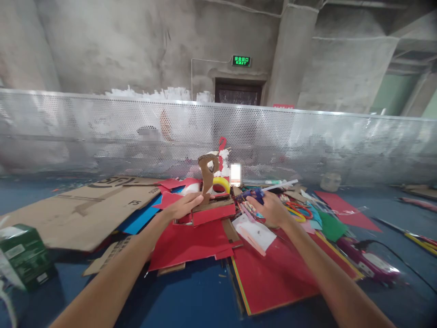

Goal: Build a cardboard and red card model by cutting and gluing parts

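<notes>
The left grip (186,206) clamps the cardboard cutout (207,176) low, sensibly: it looks light, stiff, creasable. The right grip (272,210) wraps the glue gun (253,196).

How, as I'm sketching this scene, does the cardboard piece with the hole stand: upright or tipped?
Roughly upright: the brown cardboard piece rises above the left hand, holed end uppermost.

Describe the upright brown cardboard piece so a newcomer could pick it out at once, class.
Find the long perforated metal panel, then the left hand below it. At that hand, the cardboard piece stands before the panel. Unlike the flat red sheet nearby, it is upright, with a hole near its top.
</notes>
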Tool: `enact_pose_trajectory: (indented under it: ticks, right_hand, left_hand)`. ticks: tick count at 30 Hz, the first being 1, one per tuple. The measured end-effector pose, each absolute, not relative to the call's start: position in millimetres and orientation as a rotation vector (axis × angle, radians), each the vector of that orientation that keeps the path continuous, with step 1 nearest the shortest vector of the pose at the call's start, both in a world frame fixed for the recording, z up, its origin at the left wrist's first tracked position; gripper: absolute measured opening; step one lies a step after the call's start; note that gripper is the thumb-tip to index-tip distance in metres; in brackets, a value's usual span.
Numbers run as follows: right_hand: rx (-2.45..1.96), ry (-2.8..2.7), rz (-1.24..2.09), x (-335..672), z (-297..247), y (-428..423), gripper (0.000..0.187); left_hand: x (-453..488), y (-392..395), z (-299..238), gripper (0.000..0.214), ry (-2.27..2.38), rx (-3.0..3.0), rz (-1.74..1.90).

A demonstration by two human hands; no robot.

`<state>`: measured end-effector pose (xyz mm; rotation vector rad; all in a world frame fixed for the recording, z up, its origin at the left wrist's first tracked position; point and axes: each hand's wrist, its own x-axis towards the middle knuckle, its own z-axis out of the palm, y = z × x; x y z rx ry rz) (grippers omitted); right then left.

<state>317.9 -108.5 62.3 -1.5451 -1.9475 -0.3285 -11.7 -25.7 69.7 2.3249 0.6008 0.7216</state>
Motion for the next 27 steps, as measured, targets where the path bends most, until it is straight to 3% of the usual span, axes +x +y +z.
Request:
enact_pose_trajectory:
  ticks: [27]
  right_hand:
    - [-1.597, -1.941, -0.408, 310.0, 70.3, -112.9, 0.041]
  left_hand:
    - [-11.4, -26.7, 70.9, 0.061, 0.627, 2.332, 0.726]
